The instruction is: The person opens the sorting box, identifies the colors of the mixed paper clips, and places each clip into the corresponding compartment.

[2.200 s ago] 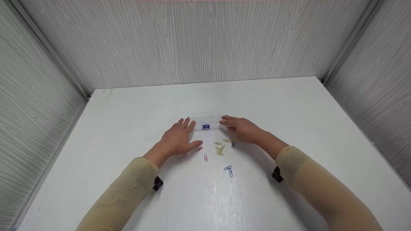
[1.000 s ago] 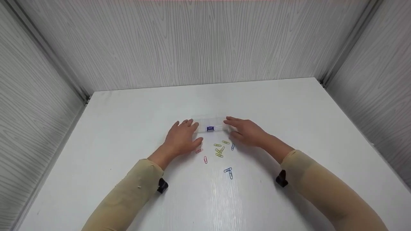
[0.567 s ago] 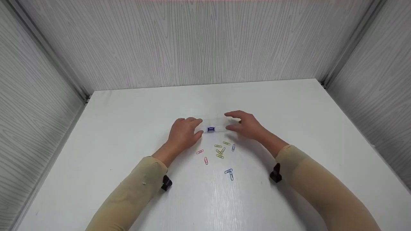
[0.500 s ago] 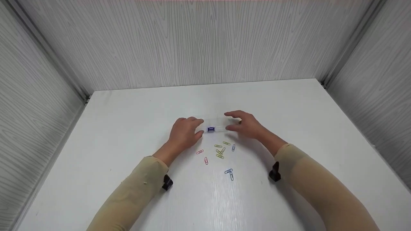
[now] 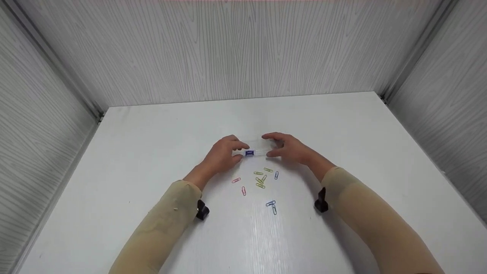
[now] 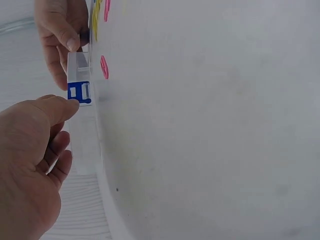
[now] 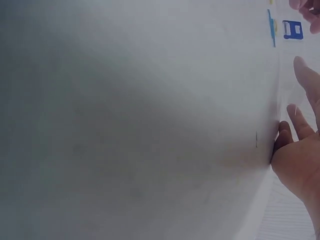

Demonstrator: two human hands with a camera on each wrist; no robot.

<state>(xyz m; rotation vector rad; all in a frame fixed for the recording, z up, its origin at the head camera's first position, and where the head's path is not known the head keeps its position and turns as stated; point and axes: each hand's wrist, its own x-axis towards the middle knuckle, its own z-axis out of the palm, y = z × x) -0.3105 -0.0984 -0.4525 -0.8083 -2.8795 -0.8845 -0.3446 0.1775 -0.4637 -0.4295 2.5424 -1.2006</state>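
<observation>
A clear plastic box (image 5: pixel 259 144) with a blue latch (image 5: pixel 249 153) on its front lies mid-table in the head view. My left hand (image 5: pixel 222 154) holds its left part, forefinger over the lid and thumb low at the front beside the latch. In the left wrist view, the thumb tip meets the latch's edge (image 6: pixel 79 92). My right hand (image 5: pixel 292 149) grips the right end, thumb in front and fingers reaching toward the back. Nearer the front lie yellow paper clips (image 5: pixel 260 185), pink paper clips (image 5: pixel 244 190) and blue paper clips (image 5: pixel 274 209).
The white table (image 5: pixel 152 152) is bounded by a wood-grain panel (image 5: pixel 243 49) at the back and further panels at both sides. Black wrist cameras sit under both sleeves, including the left camera (image 5: pixel 202 210).
Both hands have gone from straight fingers at the box's ends to gripping it. My left hand has slid right, its forefinger and thumb now close to the latch. The paper clips have stayed put.
</observation>
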